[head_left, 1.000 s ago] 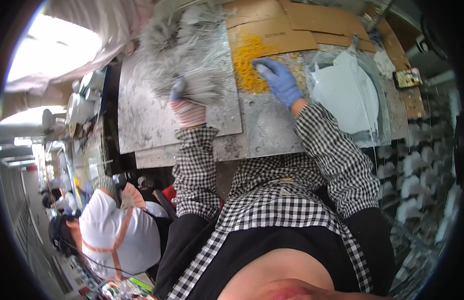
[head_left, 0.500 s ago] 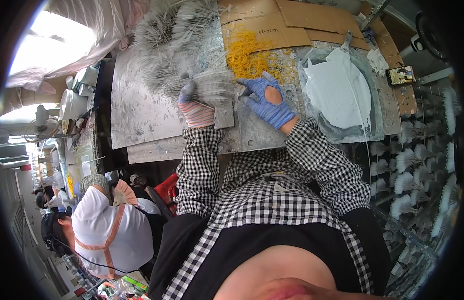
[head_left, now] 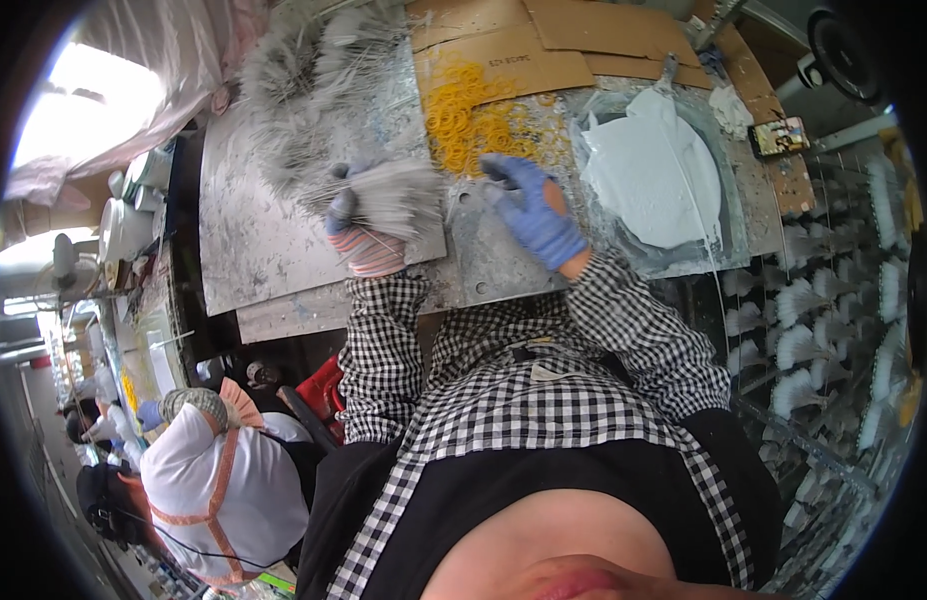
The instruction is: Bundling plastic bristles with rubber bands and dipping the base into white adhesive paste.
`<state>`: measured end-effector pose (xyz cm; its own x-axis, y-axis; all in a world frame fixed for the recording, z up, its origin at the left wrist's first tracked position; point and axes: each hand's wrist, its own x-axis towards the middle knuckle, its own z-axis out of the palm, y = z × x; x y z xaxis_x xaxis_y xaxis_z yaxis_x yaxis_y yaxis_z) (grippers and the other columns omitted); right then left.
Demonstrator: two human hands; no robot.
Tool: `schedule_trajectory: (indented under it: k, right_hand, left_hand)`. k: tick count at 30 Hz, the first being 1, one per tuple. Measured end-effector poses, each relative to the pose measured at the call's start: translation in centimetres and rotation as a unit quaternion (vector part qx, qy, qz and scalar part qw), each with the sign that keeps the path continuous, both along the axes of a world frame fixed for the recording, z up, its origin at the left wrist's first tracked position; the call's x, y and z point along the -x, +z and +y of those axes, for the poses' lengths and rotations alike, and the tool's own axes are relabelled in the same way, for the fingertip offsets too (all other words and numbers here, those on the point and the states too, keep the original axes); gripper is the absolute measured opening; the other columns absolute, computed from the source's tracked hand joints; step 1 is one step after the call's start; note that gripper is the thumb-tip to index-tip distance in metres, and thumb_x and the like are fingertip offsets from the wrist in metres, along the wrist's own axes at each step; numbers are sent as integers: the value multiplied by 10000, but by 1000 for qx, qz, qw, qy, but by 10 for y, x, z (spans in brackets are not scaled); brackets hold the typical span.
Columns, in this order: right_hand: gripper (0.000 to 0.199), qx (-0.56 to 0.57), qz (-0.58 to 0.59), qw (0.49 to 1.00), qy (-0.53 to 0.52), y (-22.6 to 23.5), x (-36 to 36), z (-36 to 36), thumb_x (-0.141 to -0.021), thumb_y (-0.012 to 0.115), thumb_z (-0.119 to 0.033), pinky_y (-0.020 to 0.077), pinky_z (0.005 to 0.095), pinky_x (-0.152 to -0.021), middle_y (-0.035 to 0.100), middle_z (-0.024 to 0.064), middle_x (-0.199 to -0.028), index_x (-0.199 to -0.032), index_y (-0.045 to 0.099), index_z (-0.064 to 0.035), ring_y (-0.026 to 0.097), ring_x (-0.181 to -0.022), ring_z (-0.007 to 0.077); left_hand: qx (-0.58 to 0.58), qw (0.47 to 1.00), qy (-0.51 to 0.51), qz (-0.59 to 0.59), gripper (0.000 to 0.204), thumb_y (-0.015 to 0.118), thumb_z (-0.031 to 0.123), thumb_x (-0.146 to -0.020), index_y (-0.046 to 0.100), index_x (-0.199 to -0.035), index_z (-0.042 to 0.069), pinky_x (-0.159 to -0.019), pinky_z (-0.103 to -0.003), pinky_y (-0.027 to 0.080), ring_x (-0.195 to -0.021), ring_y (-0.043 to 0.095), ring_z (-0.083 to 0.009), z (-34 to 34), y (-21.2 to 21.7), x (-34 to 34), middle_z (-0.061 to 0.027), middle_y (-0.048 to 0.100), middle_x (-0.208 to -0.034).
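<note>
My left hand [head_left: 358,235], in a striped glove with grey fingertips, is closed round a bundle of thin grey-white feather-like strands [head_left: 403,195]. Its loose ends fan out to the right above a metal plate. To the right, my right hand [head_left: 538,215], in a blue glove with a hole on its back, is held over the table with curved fingers and a gap between thumb and fingers. I see nothing in it. Its fingertips are closest to the lower edge of a heap of yellow rubber bands [head_left: 463,115].
More loose strands [head_left: 283,90] lie at the far left of the table. A tray [head_left: 738,215] of thick white paste [head_left: 653,180] stands right, with cardboard [head_left: 503,65] behind and a phone [head_left: 780,137] beyond. Racks of white fan-shaped pieces [head_left: 798,300] are at right; a co-worker [head_left: 223,490] sits at left.
The whole view has shifted slightly. My right hand has turned and its fingers have drawn in, closer to the rubber bands. My left hand keeps the bundle, now turned slightly.
</note>
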<state>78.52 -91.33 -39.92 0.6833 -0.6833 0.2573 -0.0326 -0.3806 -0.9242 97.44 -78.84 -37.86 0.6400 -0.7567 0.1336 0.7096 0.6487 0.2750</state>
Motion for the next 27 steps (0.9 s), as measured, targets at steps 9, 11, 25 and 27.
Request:
schedule_trajectory:
  k: [9,11,25,27]
  right_hand:
    - [424,-124,-109,985,39,55,26,9,-1017,594,-403,489,359,-1019,703,81,-1169,-1262,647,-61,627,-1142,184]
    - [389,-186,-148,971,-11,51,40,-6,-1057,525,-374,525,320,-925,710,86,-1135,-1230,646,-48,660,-1045,181]
    - [423,315,67,921,220,85,88,-10,-910,569,-115,357,459,-1138,620,141,-1316,-1326,633,-78,524,-1292,305]
    - [474,263,23,931,254,89,94,-10,-886,599,-153,417,437,-1092,615,140,-1289,-1354,613,-79,570,-1224,300]
  left_hand:
    - [14,987,-152,55,460,740,83,-745,612,-1185,123,-1109,-460,411,-1146,557,-271,-6,-10,73,-38,657,-1034]
    - [11,984,-171,51,461,739,78,-740,616,-1182,123,-1115,-459,408,-1144,560,-272,-12,-8,76,-39,658,-1032]
    - [-122,953,-260,100,533,760,97,-708,613,-1220,91,-1008,-517,543,-1115,637,-303,-2,-7,113,-113,658,-1131]
    - [-76,949,-280,120,464,755,113,-758,596,-1193,115,-993,-472,527,-1074,621,-257,-4,-12,115,-46,651,-1065]
